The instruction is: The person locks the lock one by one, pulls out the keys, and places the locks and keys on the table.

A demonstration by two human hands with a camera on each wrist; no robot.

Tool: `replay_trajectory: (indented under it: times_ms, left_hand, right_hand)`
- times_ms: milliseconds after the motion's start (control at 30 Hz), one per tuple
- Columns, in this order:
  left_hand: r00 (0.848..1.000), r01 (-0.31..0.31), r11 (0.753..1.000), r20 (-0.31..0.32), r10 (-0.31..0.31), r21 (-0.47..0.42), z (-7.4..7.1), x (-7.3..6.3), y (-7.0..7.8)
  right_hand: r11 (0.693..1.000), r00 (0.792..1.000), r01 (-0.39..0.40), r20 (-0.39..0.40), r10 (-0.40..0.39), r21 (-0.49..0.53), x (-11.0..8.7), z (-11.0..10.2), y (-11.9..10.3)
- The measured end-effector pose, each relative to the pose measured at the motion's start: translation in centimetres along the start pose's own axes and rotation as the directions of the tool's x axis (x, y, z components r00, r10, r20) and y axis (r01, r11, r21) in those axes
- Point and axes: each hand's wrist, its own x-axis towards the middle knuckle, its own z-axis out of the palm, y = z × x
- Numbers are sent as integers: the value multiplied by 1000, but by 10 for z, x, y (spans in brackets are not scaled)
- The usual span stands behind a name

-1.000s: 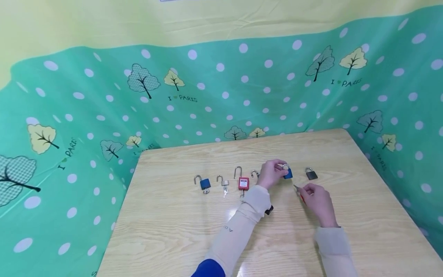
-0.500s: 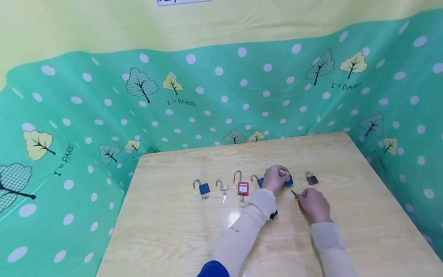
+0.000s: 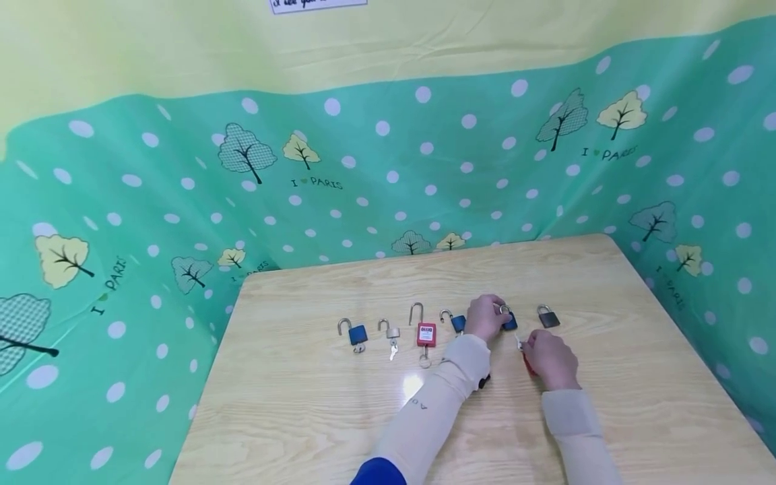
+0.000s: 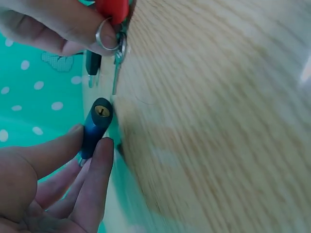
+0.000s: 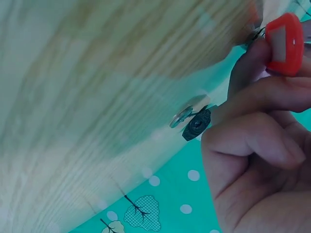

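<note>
In the head view my left hand [image 3: 485, 318] pinches a blue padlock [image 3: 510, 323] by its sides between thumb and fingers. The left wrist view shows the brass keyhole [image 4: 102, 111] in the end of its body, facing my other hand. A small key [image 4: 116, 75] on a ring, with a red tag [image 3: 529, 364], is in my right hand [image 3: 553, 360]. The key's tip is just short of the keyhole end, apart from it. In the right wrist view the red tag [image 5: 293, 43] sticks out by my fingers, and the key itself is mostly hidden.
To the left lie several padlocks with raised shackles: blue [image 3: 358, 335], small silver [image 3: 393, 333], red [image 3: 427, 335], another blue [image 3: 458, 324]. A black padlock [image 3: 549, 319] lies at right with its shackle down. Something black [image 3: 483, 381] shows beside my left sleeve.
The view has tipped up slightly. My right hand has turned and come a little closer to the blue padlock, bringing the key with it. My left hand keeps its hold on the padlock.
</note>
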Motion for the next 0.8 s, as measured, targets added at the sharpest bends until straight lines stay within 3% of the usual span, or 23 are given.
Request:
replay_trajectory:
  times_ms: [267,433,600,800]
  left_hand:
    - [1000,-9,998,-14,9,66,-2,-1,1]
    - [1000,-26,995,-10,27,98,-2,-2,1]
    - [994,-100,982,-14,104,162,-3,-3,-2]
    - [988,-144,976,-34,152,165,-13,-4,-12]
  right_hand:
    - [998,998,-56,-22,56,5,-1,-2,-2]
    - [1000,997,-26,-73,27,17,-7,-5,-3]
    - [999,990,14,-144,-7,46,-13,-9,-8]
    - [997,987,54,-152,-46,49,-15,-5,-20]
